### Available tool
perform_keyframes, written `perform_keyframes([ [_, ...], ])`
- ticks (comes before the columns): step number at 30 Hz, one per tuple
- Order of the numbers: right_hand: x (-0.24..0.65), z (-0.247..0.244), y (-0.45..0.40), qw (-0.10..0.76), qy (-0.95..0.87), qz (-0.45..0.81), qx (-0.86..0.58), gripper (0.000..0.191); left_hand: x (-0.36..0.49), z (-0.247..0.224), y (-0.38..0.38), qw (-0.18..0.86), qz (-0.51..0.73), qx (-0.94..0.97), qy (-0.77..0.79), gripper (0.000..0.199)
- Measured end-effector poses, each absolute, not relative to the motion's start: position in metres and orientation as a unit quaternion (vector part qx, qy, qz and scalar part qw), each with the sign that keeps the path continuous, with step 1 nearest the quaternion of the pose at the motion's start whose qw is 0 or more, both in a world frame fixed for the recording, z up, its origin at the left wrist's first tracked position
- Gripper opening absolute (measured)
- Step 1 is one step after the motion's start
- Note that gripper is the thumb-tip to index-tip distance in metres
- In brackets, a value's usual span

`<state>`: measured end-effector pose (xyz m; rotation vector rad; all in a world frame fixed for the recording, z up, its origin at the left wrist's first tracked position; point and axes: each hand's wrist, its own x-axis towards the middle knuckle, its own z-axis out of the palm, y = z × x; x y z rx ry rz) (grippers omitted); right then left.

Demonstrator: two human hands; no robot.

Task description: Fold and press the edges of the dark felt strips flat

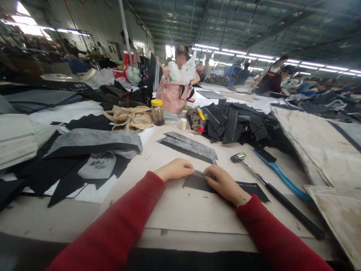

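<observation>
A dark fabric strip (200,183) lies on the pale work board in front of me, its right end (254,188) showing a folded edge. My left hand (178,168) pinches the strip's upper left edge between thumb and fingers. On the same edge, just to the right, my right hand (222,180) is closed with bent fingers and covers the middle of the strip. Right beyond both hands rest grey-faced strips with black borders (188,145). A hammer (270,184) with a black handle lies to the right of my right hand.
A blue-handled brush (284,175) lies past the hammer. Dark cut pieces are heaped at the back right (237,120) and stacked at left (93,141). A yellow-lidded jar (157,113), small white tub (183,124) and pink bag (172,94) stand behind. Other people work farther back.
</observation>
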<state>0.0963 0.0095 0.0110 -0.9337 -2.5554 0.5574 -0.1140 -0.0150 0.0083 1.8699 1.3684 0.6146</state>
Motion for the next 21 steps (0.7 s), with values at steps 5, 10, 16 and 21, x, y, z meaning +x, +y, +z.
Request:
perform_keyframes([
  [5, 0.097, 0.009, 0.009, 0.196, -0.904, 0.187, -0.33, 0.012, -0.104, 0.008, -0.017, 0.297, 0.26, 0.731, 0.557, 0.017],
  [10, 0.097, 0.006, 0.008, 0.19, -0.908, 0.15, -0.341, 0.016, -0.101, 0.006, -0.015, 0.193, 0.239, 0.768, 0.562, 0.015],
  [16, 0.094, 0.008, 0.005, 0.176, -0.909, 0.142, -0.35, 0.02, -0.106, 0.002, -0.012, 0.173, 0.233, 0.801, 0.524, 0.017],
  [21, 0.091, 0.01, 0.003, 0.166, -0.908, 0.135, -0.36, 0.02, -0.103, 0.005, -0.007, 0.184, 0.21, 0.817, 0.505, 0.023],
])
